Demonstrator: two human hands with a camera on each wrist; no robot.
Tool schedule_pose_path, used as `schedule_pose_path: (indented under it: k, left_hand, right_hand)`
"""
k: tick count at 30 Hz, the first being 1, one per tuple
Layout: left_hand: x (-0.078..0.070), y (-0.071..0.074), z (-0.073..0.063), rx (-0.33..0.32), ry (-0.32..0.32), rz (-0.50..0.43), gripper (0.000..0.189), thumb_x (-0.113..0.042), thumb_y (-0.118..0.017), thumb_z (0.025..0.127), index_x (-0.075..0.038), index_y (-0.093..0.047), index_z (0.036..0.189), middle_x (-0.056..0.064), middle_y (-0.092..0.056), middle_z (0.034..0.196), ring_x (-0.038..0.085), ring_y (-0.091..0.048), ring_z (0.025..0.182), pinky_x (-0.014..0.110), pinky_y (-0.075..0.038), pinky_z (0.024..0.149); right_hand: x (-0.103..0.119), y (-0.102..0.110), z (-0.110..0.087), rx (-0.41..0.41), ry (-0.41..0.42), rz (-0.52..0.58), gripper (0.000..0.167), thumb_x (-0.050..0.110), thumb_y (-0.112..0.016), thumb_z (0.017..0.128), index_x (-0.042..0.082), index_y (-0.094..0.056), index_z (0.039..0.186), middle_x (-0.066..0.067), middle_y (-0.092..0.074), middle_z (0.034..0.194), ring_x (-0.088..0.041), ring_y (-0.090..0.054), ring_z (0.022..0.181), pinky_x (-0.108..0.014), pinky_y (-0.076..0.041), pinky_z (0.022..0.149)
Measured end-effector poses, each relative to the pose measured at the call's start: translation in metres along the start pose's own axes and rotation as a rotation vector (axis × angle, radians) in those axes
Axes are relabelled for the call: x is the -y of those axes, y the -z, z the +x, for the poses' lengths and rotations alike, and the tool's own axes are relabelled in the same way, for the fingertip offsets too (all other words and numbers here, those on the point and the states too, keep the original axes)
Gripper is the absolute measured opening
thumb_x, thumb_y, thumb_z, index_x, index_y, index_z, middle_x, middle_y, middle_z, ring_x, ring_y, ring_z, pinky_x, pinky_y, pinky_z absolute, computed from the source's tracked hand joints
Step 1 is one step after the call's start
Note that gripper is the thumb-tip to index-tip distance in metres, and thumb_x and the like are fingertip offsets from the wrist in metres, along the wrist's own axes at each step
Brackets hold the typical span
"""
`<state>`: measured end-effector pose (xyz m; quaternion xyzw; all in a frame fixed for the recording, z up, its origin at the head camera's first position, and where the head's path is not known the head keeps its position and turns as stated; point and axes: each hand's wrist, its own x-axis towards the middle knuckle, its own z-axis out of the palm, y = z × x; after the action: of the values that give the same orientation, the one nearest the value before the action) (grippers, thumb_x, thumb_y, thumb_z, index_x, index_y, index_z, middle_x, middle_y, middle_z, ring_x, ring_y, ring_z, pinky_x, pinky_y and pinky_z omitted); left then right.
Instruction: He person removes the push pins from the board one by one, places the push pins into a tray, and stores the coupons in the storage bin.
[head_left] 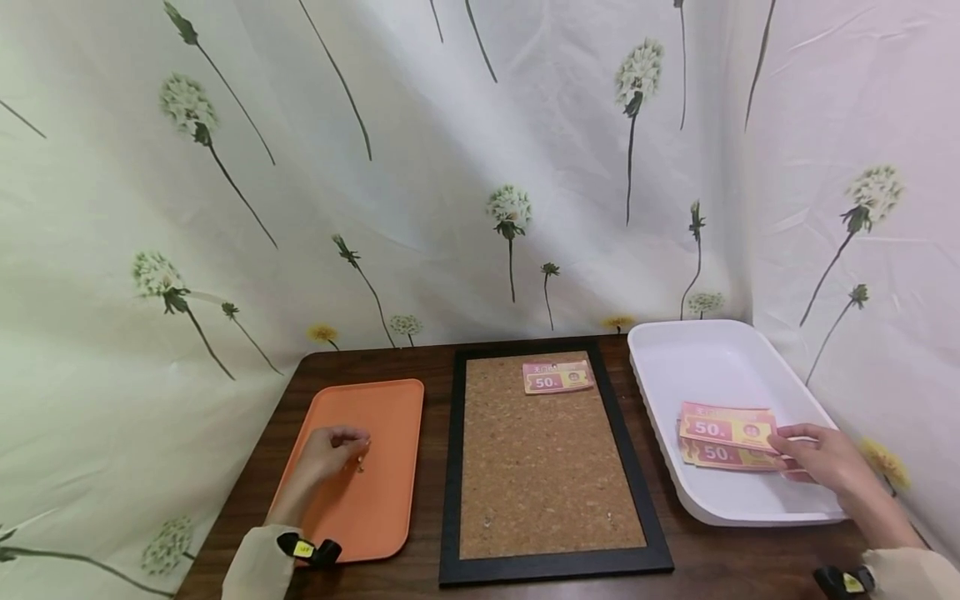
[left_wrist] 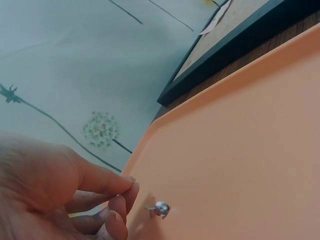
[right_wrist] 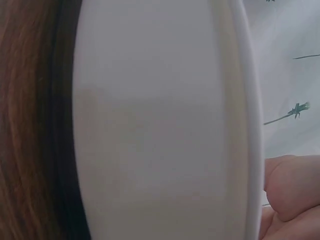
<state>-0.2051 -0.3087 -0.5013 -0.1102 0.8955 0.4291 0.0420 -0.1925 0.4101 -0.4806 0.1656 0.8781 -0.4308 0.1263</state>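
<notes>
Over the orange tray, my left hand pinches thumb and fingertips together, with a small glint of a thumbtack at their tips. Beside those fingertips, a few loose silver thumbtacks lie on the tray. At the right, my right hand grips the right end of a pink and yellow paper coupon marked 50. Beneath it more such coupons lie in the white bin. In the right wrist view the bin's wall hides most of this hand.
Between the tray and bin lies a cork board with a black frame. One coupon is at its upper right, and small shiny tacks show near its lower corners. Flowered cloth hangs behind the dark wooden table.
</notes>
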Motion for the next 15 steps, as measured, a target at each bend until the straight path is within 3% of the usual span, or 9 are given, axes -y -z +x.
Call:
schedule_pose_path:
  k: [9, 15]
  left_hand:
    - [0.0009, -0.0001, -0.0030, -0.018, 0.011, 0.009, 0.022, -0.012, -0.065, 0.102, 0.001, -0.075, 0.116, 0.014, -0.076, 0.104, 0.017, -0.065, 0.086, 0.030, -0.049, 0.066]
    - [0.0034, 0.0002, -0.0052, -0.012, 0.009, 0.005, 0.021, -0.011, -0.066, 0.101, 0.002, -0.074, 0.115, 0.015, -0.076, 0.102, 0.017, -0.065, 0.084, 0.030, -0.048, 0.066]
  right_hand:
    - [-0.0092, 0.0018, -0.0010, 0.028, 0.015, 0.023, 0.063, 0.025, -0.061, 0.103, -0.024, -0.041, 0.136, 0.006, -0.073, 0.079, -0.006, -0.068, 0.072, -0.027, -0.061, 0.067]
    - [-0.0109, 0.0027, -0.0012, 0.045, 0.032, 0.019, 0.059, 0.021, -0.061, 0.102, -0.026, -0.043, 0.132, 0.006, -0.073, 0.079, -0.005, -0.068, 0.071, -0.026, -0.060, 0.066]
